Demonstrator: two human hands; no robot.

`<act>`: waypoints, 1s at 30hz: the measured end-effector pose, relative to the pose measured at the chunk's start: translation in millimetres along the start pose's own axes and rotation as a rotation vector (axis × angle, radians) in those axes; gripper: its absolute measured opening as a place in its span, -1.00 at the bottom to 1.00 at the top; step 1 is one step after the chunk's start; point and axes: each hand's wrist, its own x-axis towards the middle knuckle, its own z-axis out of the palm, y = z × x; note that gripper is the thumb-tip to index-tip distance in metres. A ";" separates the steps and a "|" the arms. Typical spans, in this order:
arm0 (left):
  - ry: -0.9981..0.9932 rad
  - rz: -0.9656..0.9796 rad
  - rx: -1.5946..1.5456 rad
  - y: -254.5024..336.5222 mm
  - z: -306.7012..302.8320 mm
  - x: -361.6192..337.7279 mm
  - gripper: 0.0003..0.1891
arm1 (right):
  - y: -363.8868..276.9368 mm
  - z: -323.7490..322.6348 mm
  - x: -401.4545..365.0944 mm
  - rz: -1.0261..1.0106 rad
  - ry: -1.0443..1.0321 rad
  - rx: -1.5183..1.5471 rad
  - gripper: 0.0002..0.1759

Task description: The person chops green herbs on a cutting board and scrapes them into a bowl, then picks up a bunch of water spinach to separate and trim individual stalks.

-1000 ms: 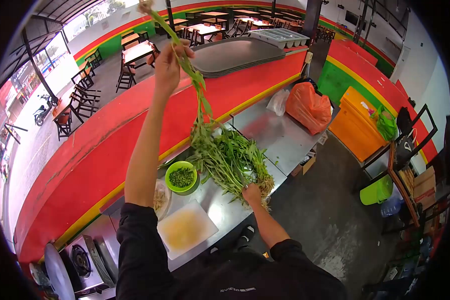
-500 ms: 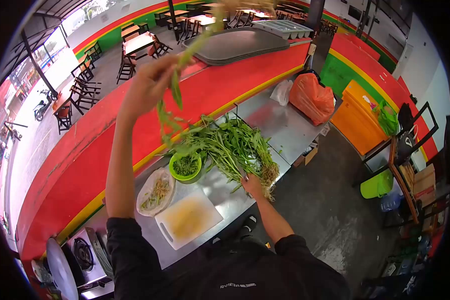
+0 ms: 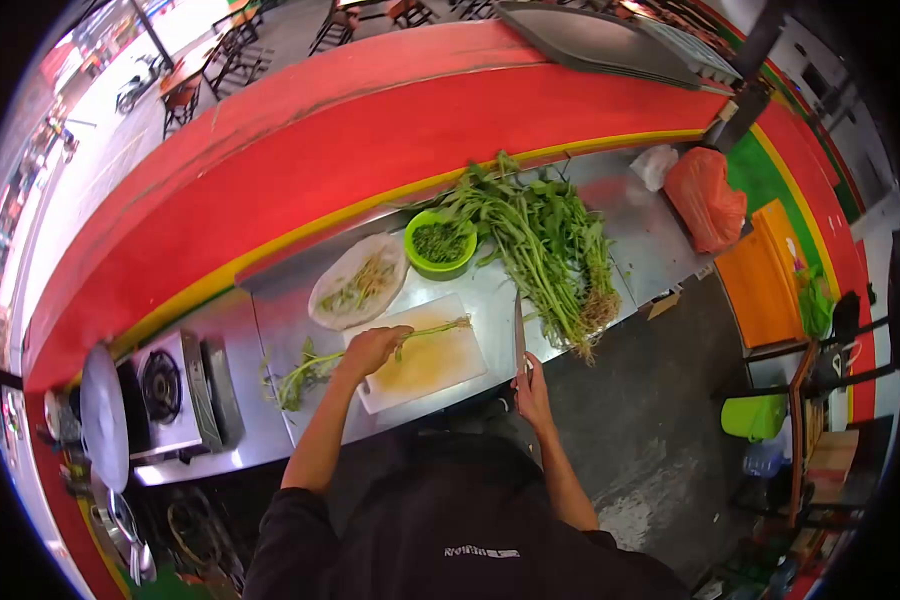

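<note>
**One stem on the board, knife held at its side**

The person's left hand (image 3: 372,349) lies on the left part of a pale cutting board (image 3: 432,365), which sits at the near edge of the steel table (image 3: 270,330). The grip of this hand is closed over a long green stem (image 3: 431,328). The stem lies flat across the board. Its leafy end trails off the board's left edge onto the table, and its other end reaches the board's far right corner.

The right hand (image 3: 533,386) is at the near edge of the table, just right of the board, with its grip wrapped round the handle of a knife (image 3: 519,336). The blade points away from the person, between the board and a pile of greens (image 3: 555,240).

That pile lies from the far edge to the near edge, roots toward the person. A green bowl (image 3: 440,243) of chopped greens stands beside it, near the far edge. Left of the bowl lies a white bag (image 3: 359,281) with trimmings on it. An orange bag (image 3: 705,197) sits towards the table's right end, and a gas stove (image 3: 166,392) stands at its left end.
</note>
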 end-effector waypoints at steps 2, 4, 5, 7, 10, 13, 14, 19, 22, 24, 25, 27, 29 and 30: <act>0.123 0.025 -0.034 -23.3 36.7 -20.9 -0.66 | 32.3 14.7 -8.3 -0.250 -0.065 -0.082 -0.47; 0.065 -0.092 -0.077 -25.9 52.7 -32.4 -0.65 | 11.8 26.5 -39.9 -0.215 -0.226 -0.210 -0.46; 0.107 -0.059 -0.072 -30.9 63.2 -34.8 -0.66 | 11.9 33.6 -47.5 -0.267 -0.251 -0.248 -0.45; 0.148 -0.054 -0.052 -34.5 76.3 -39.9 -0.66 | 7.9 48.0 -56.8 -0.284 -0.305 -0.319 -0.48; 0.133 -0.070 -0.011 -40.5 86.7 -37.5 -0.66 | 9.4 63.5 -69.5 -0.227 -0.324 -0.378 -0.49; 0.148 -0.050 -0.002 -42.0 90.7 -37.9 -0.64 | 5.8 71.1 -73.3 -0.219 -0.289 -0.426 -0.51; 0.146 -0.042 -0.010 -42.2 91.9 -38.2 -0.63 | 4.4 72.5 -75.4 -0.210 -0.268 -0.440 -0.53; 0.110 -0.005 0.064 -43.7 96.2 -35.3 -0.58 | 10.9 75.5 -80.2 -0.234 -0.226 -0.455 -0.54; 0.139 0.045 0.076 -48.2 98.2 -32.5 -0.55 | 11.7 74.1 -80.6 -0.202 -0.231 -0.477 -0.53; 0.128 0.038 0.108 -48.8 96.4 -34.1 -0.55 | 12.8 74.8 -81.3 -0.202 -0.199 -0.477 -0.54; 0.130 0.035 0.104 -47.5 95.2 -35.6 -0.55 | 14.3 74.7 -80.8 -0.202 -0.202 -0.482 -0.54; 0.102 0.035 0.094 -47.3 92.4 -36.4 -0.56 | 16.7 75.2 -79.3 -0.244 -0.181 -0.562 -0.56; 0.084 0.032 0.107 -47.5 91.4 -35.5 -0.55 | 19.4 76.4 -78.0 -0.233 -0.181 -0.568 -0.56; 0.064 0.030 0.123 -48.5 92.7 -35.5 -0.55 | 22.1 76.7 -76.9 -0.223 -0.180 -0.571 -0.56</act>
